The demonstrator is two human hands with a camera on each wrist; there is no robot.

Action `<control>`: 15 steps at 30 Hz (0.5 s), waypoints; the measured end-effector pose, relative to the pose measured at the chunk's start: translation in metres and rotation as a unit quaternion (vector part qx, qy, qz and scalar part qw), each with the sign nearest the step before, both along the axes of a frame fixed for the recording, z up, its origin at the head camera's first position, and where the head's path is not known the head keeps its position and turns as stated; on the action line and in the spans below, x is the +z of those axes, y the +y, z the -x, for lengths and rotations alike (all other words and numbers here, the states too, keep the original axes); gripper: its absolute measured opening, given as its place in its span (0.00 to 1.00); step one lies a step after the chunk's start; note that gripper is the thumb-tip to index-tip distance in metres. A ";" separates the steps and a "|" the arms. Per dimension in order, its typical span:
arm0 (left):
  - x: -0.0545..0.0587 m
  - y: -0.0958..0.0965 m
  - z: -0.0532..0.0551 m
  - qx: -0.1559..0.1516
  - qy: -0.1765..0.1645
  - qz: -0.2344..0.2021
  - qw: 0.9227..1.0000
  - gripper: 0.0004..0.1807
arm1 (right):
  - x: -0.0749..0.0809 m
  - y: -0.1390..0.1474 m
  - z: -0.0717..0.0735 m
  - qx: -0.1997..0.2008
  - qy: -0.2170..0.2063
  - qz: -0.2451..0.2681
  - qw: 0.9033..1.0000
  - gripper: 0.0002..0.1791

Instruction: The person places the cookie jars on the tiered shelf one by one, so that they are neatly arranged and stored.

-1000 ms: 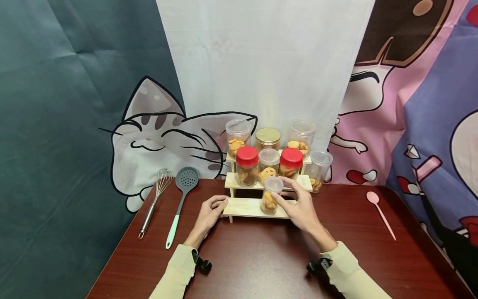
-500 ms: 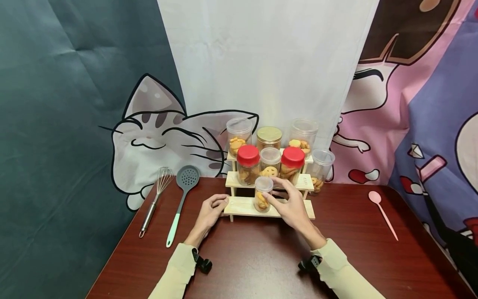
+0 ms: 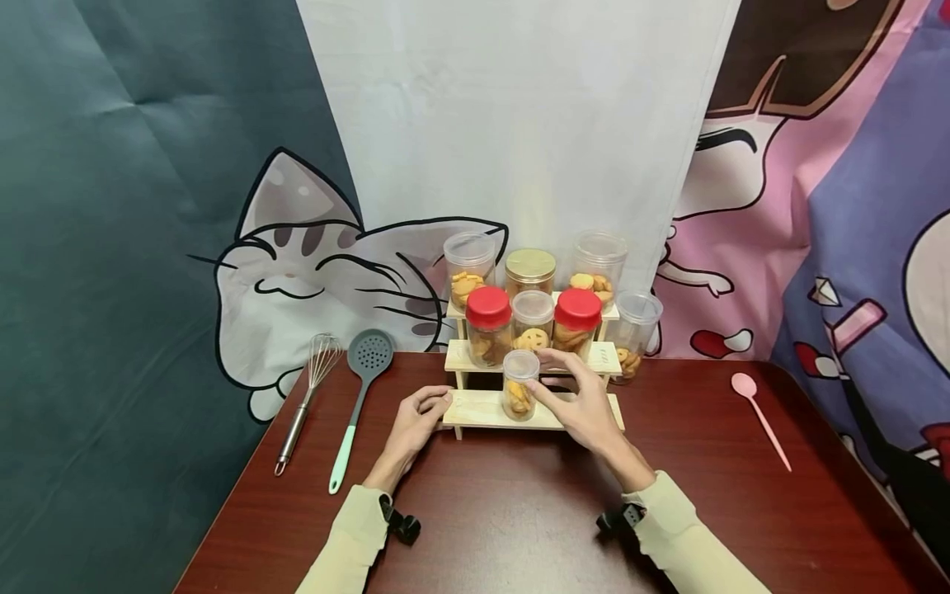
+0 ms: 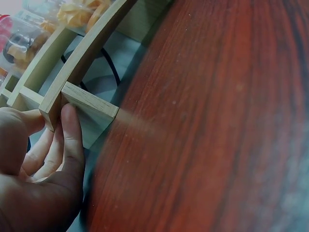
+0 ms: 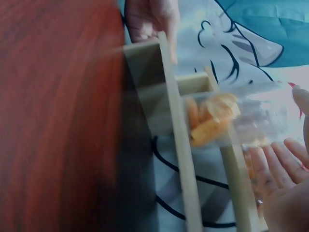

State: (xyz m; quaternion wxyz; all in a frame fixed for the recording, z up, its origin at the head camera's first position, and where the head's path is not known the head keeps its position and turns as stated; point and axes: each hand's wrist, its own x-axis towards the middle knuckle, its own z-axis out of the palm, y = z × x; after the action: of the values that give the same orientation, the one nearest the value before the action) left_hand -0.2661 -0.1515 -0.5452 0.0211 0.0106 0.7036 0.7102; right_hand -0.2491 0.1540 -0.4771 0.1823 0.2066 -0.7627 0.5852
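In the head view my left hand [image 3: 414, 425] holds the left end of the lowest step of a three-step wooden shelf [image 3: 475, 407]. The left wrist view shows its thumb and fingers on either side of the board end [image 4: 50, 104]. A small clear jar of cookies [image 3: 519, 388] stands upright on that lowest step, left of its middle. My right hand [image 3: 586, 408] is at the jar's right side, thumb tip in front and fingers toward the back. In the right wrist view those fingers [image 5: 277, 166] are extended and spread beside the jar's lid end.
Jars with red lids [image 3: 488, 326] flank a clear jar [image 3: 532, 323] on the middle step. Several larger jars stand on the top step, including a gold-lidded one [image 3: 530, 272]. Another jar [image 3: 634, 334] is right of the shelf. A whisk [image 3: 308, 396], skimmer [image 3: 359, 404] and pink spoon [image 3: 760, 419] lie on the table.
The small jar has moved left along the lowest step with my right hand, then stayed in place as the fingers loosened from it. My left hand has kept its place at the shelf end.
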 end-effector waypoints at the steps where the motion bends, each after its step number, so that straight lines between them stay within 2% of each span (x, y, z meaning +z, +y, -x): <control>1: 0.000 0.000 0.000 0.000 0.000 -0.001 1.000 0.20 | 0.003 0.003 0.000 -0.004 0.004 0.002 1.000 0.25; 4: 0.000 0.000 0.000 0.000 -0.002 -0.005 1.000 0.19 | 0.010 0.014 0.002 -0.028 0.023 0.011 0.999 0.18; 9: -0.001 -0.001 0.000 -0.001 -0.003 -0.002 1.000 0.19 | 0.019 0.036 0.008 -0.097 0.037 0.047 0.994 0.09; 15: 0.000 -0.002 0.001 -0.001 -0.002 -0.001 1.000 0.19 | 0.026 0.062 0.015 -0.190 0.048 0.090 0.976 0.08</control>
State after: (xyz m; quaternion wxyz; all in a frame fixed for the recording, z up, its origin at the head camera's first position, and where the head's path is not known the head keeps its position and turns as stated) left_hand -0.2666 -0.1530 -0.5456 0.0239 0.0099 0.7030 0.7107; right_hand -0.2645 0.2164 -0.4510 0.3445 0.0681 -0.7228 0.5952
